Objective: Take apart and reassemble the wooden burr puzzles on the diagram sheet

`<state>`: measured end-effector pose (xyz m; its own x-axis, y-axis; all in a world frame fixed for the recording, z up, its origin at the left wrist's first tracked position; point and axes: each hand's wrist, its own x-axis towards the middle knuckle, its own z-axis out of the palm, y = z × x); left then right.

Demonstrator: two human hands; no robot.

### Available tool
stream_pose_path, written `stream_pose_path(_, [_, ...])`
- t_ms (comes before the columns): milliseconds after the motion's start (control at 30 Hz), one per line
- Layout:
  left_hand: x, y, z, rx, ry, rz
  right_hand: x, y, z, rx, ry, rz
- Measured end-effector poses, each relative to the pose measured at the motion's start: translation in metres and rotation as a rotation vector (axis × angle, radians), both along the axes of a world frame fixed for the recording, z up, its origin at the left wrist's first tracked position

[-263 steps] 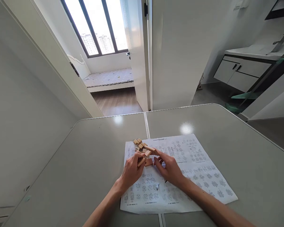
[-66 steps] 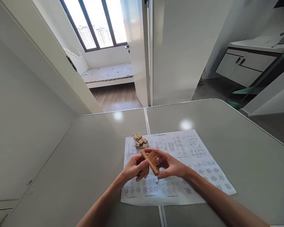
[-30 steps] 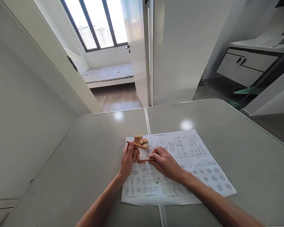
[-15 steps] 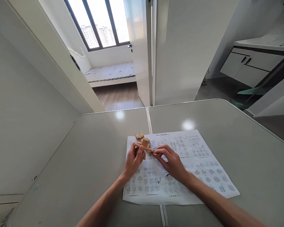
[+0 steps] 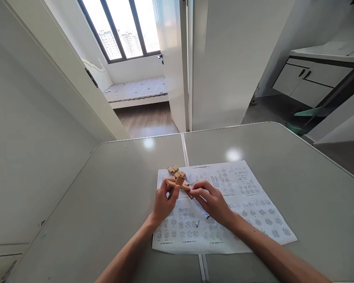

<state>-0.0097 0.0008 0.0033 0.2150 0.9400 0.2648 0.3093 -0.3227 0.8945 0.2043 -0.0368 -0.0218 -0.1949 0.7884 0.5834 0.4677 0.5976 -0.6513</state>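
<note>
In the head view, my left hand (image 5: 162,204) grips one end of a few notched wooden puzzle pieces (image 5: 180,181) fitted crosswise, one block sticking up from a longer bar. My right hand (image 5: 213,201) pinches the right end of these pieces, thumb and fingertips together. A second bar end shows beneath, near my right fingertips. Just beyond my hands, several loose wooden pieces (image 5: 173,169) lie at the top left of a printed paper sheet (image 5: 226,236). My fingers partly hide the held pieces.
The sheet, covered in small line diagrams, lies on a grey-green table (image 5: 112,188) with a seam down its middle. Two small dark scraps (image 5: 197,224) rest on the paper. Beyond the table are an open door (image 5: 172,67), a bed (image 5: 138,89) and a white cabinet (image 5: 309,78).
The held pieces have turned slightly, and a bar end now shows below the right side. Both hands stay in nearly the same place; the view has shifted a little.
</note>
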Motion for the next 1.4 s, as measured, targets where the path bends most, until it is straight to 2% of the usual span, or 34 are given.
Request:
stream_pose_path(433, [-0.003,0.002,0.006,0.074,0.097,0.013,0.002,0.002,-0.004,0.029,-0.066,0.04])
stream_pose_path(667, [-0.004,0.003,0.001,0.145,0.284,-0.118,0.0,0.0,-0.003,0.074,-0.075,0.078])
stream_pose_path(767, [-0.004,0.002,0.0,0.126,0.387,-0.165,-0.001,-0.001,-0.001,0.12,-0.071,0.097])
stream_pose_path(867, [-0.004,0.002,0.001,0.079,0.376,-0.19,0.0,-0.001,0.001,0.13,-0.066,0.098])
stream_pose_path(1067, [-0.007,0.004,0.002,-0.019,0.2,-0.229,-0.001,-0.001,0.006,0.078,-0.02,0.133])
stream_pose_path(1233, [-0.008,0.004,0.007,0.021,0.275,-0.345,0.0,0.0,0.006,0.033,0.081,0.099])
stream_pose_path(1400, [-0.007,0.005,0.013,-0.03,0.303,-0.359,-0.001,0.0,0.011,-0.063,0.223,0.066])
